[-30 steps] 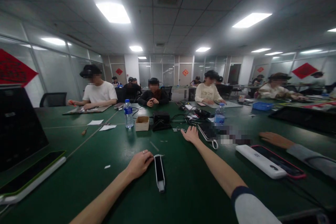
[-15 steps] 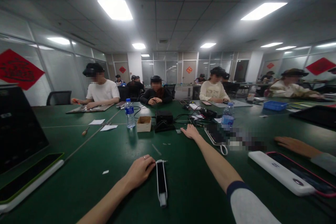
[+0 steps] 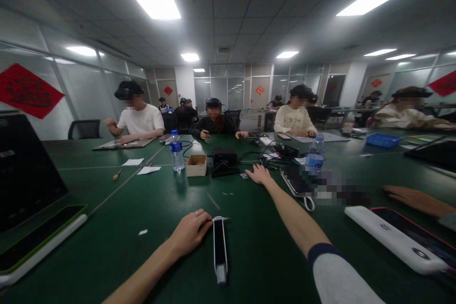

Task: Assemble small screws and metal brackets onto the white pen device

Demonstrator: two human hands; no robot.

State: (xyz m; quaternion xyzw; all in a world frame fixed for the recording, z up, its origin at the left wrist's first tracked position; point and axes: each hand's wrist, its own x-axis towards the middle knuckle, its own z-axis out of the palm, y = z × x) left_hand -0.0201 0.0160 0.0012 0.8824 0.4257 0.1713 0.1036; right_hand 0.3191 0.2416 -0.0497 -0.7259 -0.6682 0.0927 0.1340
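Observation:
My left hand (image 3: pixel 192 230) rests palm down on the green table, its fingers loosely bent and a ring on one of them. Its fingertips lie against or right beside the upper end of a slim white-edged device with a dark face (image 3: pixel 220 247); whether they touch is unclear. A short thin piece sticks out to the right at that end. Farther forward, my right hand (image 3: pixel 260 174) lies flat with fingers apart and holds nothing. Just left of its fingertips is a small greyish scrap (image 3: pixel 243 176).
Ahead stand a cardboard box (image 3: pixel 196 166), a black device (image 3: pixel 224 161) and water bottles (image 3: pixel 176 152). Cables and a phone (image 3: pixel 295 181) lie by my right forearm. A white power bank (image 3: pixel 394 242) and another person's hand (image 3: pixel 409 198) are at right, a laptop (image 3: pixel 26 175) at left.
The view has tilted slightly, while both my hands stay put. The person opposite has moved their hands apart. The person at the left has raised one hand.

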